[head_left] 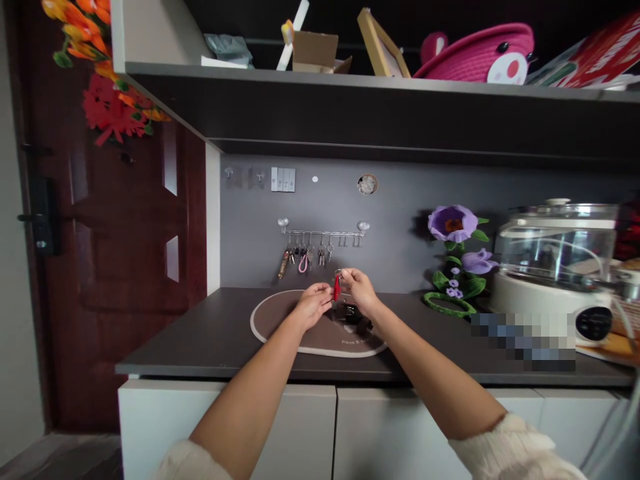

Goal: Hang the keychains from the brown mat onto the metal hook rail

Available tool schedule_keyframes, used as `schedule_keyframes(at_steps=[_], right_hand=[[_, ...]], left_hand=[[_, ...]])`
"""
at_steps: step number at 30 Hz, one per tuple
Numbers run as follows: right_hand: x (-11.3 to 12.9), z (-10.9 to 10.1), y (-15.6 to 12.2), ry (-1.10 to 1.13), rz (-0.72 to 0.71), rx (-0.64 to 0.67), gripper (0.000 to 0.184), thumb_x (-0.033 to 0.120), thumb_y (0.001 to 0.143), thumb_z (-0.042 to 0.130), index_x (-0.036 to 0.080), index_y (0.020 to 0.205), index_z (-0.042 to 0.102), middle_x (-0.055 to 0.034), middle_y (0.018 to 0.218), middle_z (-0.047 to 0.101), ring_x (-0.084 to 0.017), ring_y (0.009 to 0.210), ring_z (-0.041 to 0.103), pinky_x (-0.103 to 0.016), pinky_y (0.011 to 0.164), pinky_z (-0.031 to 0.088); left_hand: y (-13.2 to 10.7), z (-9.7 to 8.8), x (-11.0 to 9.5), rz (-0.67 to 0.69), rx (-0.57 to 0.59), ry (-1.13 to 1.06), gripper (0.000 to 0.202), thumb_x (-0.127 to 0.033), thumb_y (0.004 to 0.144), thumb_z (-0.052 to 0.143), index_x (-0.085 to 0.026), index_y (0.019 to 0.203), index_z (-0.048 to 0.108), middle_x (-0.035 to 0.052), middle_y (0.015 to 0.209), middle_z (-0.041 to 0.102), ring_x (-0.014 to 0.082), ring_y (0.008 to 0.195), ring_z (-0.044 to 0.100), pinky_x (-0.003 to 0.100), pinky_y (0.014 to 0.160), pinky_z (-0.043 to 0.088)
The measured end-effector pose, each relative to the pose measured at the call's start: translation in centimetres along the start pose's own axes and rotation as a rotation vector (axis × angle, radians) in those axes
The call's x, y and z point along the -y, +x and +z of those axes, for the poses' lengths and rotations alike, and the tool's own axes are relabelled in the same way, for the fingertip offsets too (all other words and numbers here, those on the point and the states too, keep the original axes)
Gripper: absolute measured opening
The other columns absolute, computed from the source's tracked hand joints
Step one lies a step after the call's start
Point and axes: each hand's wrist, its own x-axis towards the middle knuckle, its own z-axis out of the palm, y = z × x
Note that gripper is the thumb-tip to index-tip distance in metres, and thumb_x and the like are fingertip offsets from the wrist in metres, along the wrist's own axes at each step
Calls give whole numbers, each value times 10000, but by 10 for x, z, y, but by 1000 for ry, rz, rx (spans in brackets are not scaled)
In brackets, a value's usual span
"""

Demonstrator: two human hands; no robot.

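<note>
My right hand (359, 290) pinches a metal ring with a red key fob (337, 288) hanging from it, just above the counter mat. My left hand (316, 303) is at the fob's left side, fingers partly bent and apart; whether its fingertips touch the fob I cannot tell. Beneath the hands, a dark, shiny bunch of small items (350, 312) rests on the brown oval mat (273, 320); its kind is unclear. Behind, a clear hook rail (323, 233) on the grey wall carries several keys (321, 255) and a pink loop (303, 263). Several hooks at its right end hold nothing.
A purple flower decoration (453, 224) and a cream appliance with a clear top (555, 267) stand on the right of the counter (200, 333). Overhead, a shelf (350, 83) holds a small box, a frame and a pink basket. A dark red door (125, 267) is at left.
</note>
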Motion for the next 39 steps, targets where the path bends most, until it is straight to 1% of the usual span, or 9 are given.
schedule_keyframes(at_steps=[4, 8, 11, 15, 21, 23, 29, 35, 39], right_hand=[[5, 6, 9, 54, 65, 11, 255, 400, 709, 543, 165, 788, 483, 1, 652, 554, -114, 594, 564, -267, 568, 479], [12, 12, 24, 127, 76, -28, 133, 299, 776, 486, 173, 784, 446, 17, 658, 529, -109, 601, 589, -275, 576, 507], [18, 13, 36, 163, 87, -73, 92, 255, 802, 457, 171, 771, 435, 21, 655, 517, -100, 569, 588, -281, 568, 522], [26, 12, 52, 216, 111, -161, 87, 211, 824, 421, 163, 754, 437, 22, 620, 508, -94, 556, 587, -273, 571, 536], [26, 11, 82, 291, 184, -337, 142, 193, 821, 435, 153, 685, 433, 26, 524, 489, -81, 479, 553, -236, 526, 537], [23, 12, 92, 303, 205, -394, 147, 192, 824, 432, 148, 685, 437, 28, 506, 489, -73, 457, 543, -217, 512, 532], [17, 17, 112, 328, 259, -493, 123, 198, 811, 460, 140, 703, 448, 21, 497, 513, -79, 444, 552, -183, 466, 512], [10, 21, 131, 382, 258, -594, 94, 169, 825, 423, 143, 738, 446, 47, 468, 487, -68, 410, 530, -182, 443, 506], [2, 23, 140, 380, 262, -633, 112, 174, 818, 425, 145, 712, 445, 51, 448, 472, -75, 384, 513, -195, 417, 497]], left_hand=[[2, -1, 1, -18, -29, 21, 204, -147, 650, 637, -167, 788, 488, 20, 763, 598, 91, 698, 570, 299, 791, 419], [5, -5, 4, -8, -81, 18, 152, -173, 682, 610, -166, 787, 500, 54, 863, 604, 117, 770, 577, 310, 809, 421], [6, -8, 5, -8, -137, 49, 136, -188, 692, 601, -165, 791, 510, 66, 909, 602, 127, 785, 579, 311, 798, 427], [5, -7, 3, -15, -202, 87, 151, -188, 682, 610, -168, 796, 513, 63, 910, 612, 116, 766, 578, 271, 737, 431], [3, -4, 2, -26, -319, 139, 122, -213, 693, 602, -150, 761, 523, 50, 821, 618, 79, 637, 555, 203, 595, 404], [3, -4, 2, -33, -330, 142, 128, -227, 692, 607, -144, 745, 526, 45, 769, 617, 71, 597, 541, 193, 568, 393], [4, -4, 3, -47, -324, 138, 119, -224, 701, 601, -135, 724, 525, 31, 688, 601, 63, 543, 525, 188, 536, 390], [5, -3, 3, -47, -338, 151, 80, -191, 728, 568, -127, 724, 521, 28, 680, 590, 53, 519, 508, 183, 514, 381], [5, -4, 3, -50, -328, 141, 106, -206, 709, 592, -127, 700, 522, 23, 665, 585, 51, 516, 498, 181, 515, 375]])
